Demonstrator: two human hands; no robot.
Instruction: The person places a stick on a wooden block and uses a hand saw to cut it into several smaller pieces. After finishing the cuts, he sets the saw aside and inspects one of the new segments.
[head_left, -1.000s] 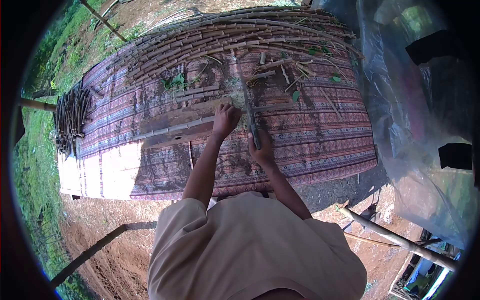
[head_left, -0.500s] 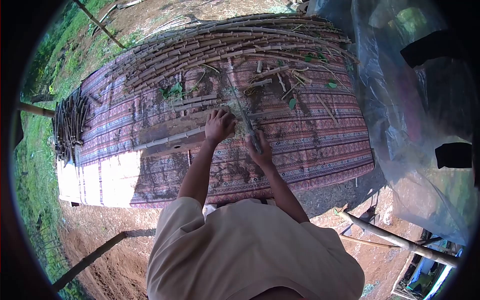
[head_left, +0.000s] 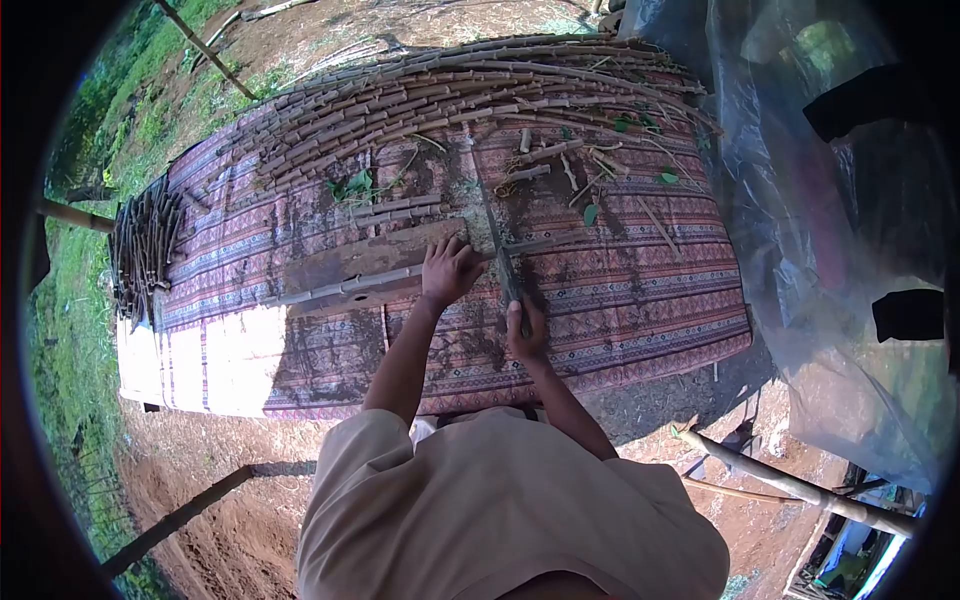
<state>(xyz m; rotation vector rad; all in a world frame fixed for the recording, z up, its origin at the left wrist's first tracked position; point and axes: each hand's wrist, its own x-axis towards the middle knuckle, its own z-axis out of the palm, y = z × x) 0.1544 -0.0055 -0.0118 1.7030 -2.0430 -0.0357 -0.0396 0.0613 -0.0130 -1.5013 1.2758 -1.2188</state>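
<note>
A long thin stem lies across a brown wooden board on a patterned cloth. My left hand presses down on the stem at the board's right end. My right hand grips the handle of a long knife, whose blade points away from me and crosses the stem just right of my left hand. The stem's short end sticks out to the right of the blade.
The patterned cloth covers a low table. Many long stems lie in rows along its far side, with cut pieces and leaves nearby. A bundle of short sticks sits at the left end. Plastic sheeting hangs on the right.
The knife blade has come down across the stem beside my left hand, and my right hand has drawn slightly toward me. My left hand stays on the stem.
</note>
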